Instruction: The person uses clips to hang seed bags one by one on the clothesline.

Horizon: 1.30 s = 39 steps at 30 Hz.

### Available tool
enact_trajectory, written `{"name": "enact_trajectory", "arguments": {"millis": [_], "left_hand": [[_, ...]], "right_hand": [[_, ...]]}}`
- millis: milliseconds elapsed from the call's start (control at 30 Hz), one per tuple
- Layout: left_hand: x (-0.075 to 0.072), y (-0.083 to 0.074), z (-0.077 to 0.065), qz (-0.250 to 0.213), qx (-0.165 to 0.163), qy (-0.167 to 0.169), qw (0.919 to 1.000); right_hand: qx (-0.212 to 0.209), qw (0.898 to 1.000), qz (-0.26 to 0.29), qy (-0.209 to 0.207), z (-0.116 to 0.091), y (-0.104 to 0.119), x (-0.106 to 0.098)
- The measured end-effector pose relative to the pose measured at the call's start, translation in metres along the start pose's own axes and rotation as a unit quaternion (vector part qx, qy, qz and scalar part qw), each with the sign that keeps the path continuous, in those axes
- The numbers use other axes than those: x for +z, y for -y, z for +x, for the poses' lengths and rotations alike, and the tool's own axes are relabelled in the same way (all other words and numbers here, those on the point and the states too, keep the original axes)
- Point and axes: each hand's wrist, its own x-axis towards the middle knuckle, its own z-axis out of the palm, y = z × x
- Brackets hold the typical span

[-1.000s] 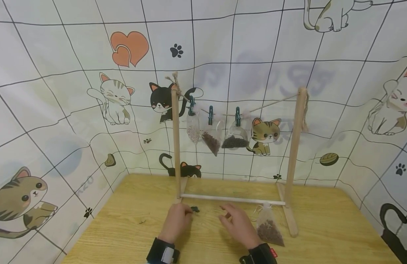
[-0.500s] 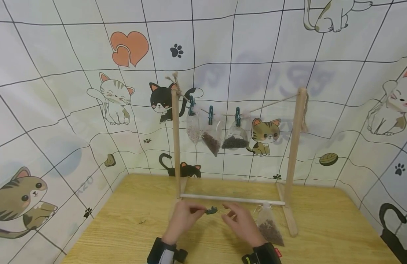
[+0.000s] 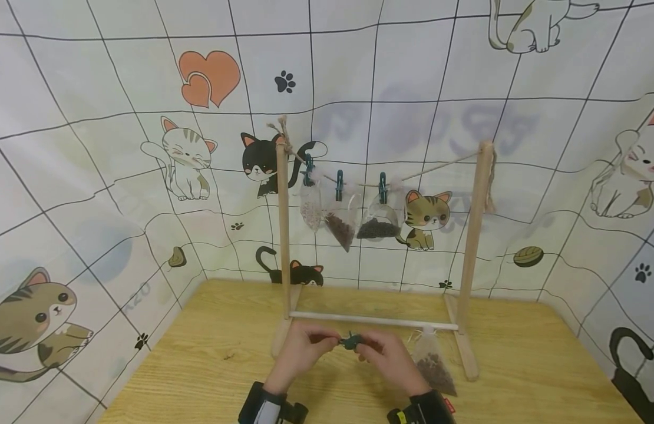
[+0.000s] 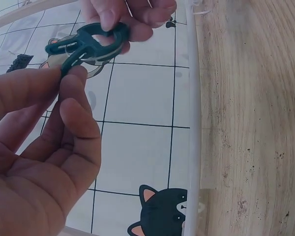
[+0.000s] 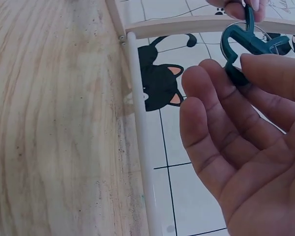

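Note:
A dark green clothespin (image 3: pixel 351 341) is held above the table between both hands. My left hand (image 3: pixel 299 355) pinches one of its handles between thumb and fingers. At the other end, the thumb and fingers of my right hand (image 3: pixel 389 358) pinch the curved tip of the clothespin (image 5: pixel 250 42), with the remaining fingers loosely bent. In the left wrist view the clothespin (image 4: pixel 91 48) appears with its two handles spread apart. A mesh bag (image 3: pixel 434 366) with brown contents lies on the table beside my right hand, partly hidden by it.
Behind the hands stands a wooden frame (image 3: pixel 472 247) with a rope (image 3: pixel 438 166) across its top. Three small filled bags hang there on green clothespins, one holding dark bits (image 3: pixel 378 228). A white bar (image 3: pixel 375 320) joins the frame's feet on the wooden table (image 3: pixel 200 365).
My left hand has lifted the clothespin off the table and carried it right. My right hand has closed its fingers on the clothespin's other end. The hanging bags stay put.

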Motion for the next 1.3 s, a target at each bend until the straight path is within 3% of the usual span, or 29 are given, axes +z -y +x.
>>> {"name": "enact_trajectory", "arguments": {"millis": [200,367,500,667,900,1067,1300], "left_hand": [[0.002,0.000,0.001,-0.001,0.013,-0.002,0.9999],[0.001,-0.002,0.001,0.046,0.036,-0.005,0.9983],[0.000,-0.008,0.003,0.058,0.069,0.018,0.9958],[-0.001,-0.015,0.004,0.039,0.094,0.058,0.9931],[-0.004,-0.017,0.004,0.015,0.137,0.069,0.9881],[-0.003,-0.016,0.005,0.013,0.154,0.057,0.9864],[-0.002,-0.018,0.007,0.028,0.148,0.023,0.9884]], "right_hand": [[0.028,1.000,0.014,-0.006,-0.003,0.009,-0.004],[0.043,0.998,0.041,0.001,-0.003,0.015,-0.007],[0.043,0.995,0.082,0.031,-0.004,0.020,-0.011],[0.029,0.985,0.143,0.089,-0.008,0.024,-0.016],[0.011,0.975,0.184,0.124,-0.009,0.025,-0.020],[0.028,0.982,0.155,0.101,-0.009,0.026,-0.021],[0.068,0.996,0.050,0.035,-0.009,0.024,-0.024]]}}
